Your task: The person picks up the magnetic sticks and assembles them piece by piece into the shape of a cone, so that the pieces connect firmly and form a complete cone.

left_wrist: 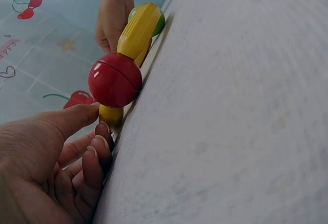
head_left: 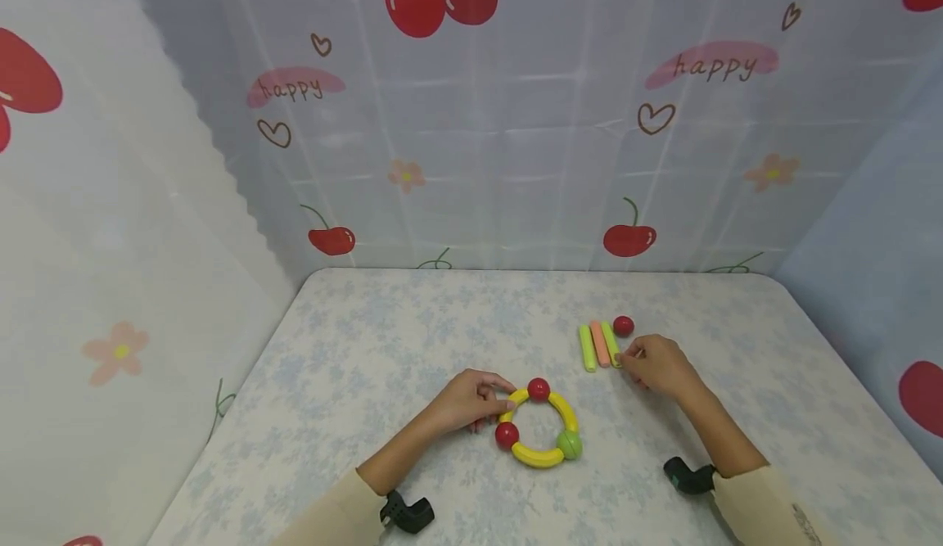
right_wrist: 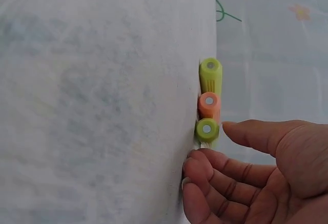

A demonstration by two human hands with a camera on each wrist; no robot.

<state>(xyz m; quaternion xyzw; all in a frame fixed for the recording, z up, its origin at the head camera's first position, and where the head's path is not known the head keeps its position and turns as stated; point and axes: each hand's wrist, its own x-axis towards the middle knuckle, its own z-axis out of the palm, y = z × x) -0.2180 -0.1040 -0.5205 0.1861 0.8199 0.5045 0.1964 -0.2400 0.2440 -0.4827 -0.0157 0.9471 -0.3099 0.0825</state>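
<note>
Before a cherry-print curtain point(head_left: 516, 161), on a white tabletop point(head_left: 354, 349) mottled with blue, lies a beaded toy ring point(head_left: 536, 457), one yellow segment point(head_left: 520, 395) pinched by the left hand point(head_left: 466, 399); the right hand point(head_left: 661, 366), thumb and fingertips parted, is just beside a yellow-green rod point(head_left: 611, 341). Brown script point(head_left: 715, 65) on pink strokes point(head_left: 659, 78) reads "happy" twice.

The table's point(head_left: 354, 341) white top carries a pale blue floral pattern and has rounded far corners. About midway between its left and right edges lies a ring point(head_left: 537, 456) of curved yellow rods point(head_left: 565, 412), two red balls point(head_left: 539, 390) and a green ball point(head_left: 570, 444). Nearer the far right corner, two yellow-green rods point(head_left: 587, 348) flank an orange rod point(head_left: 600, 345), a loose red ball point(head_left: 623, 326) just beside them.
</note>
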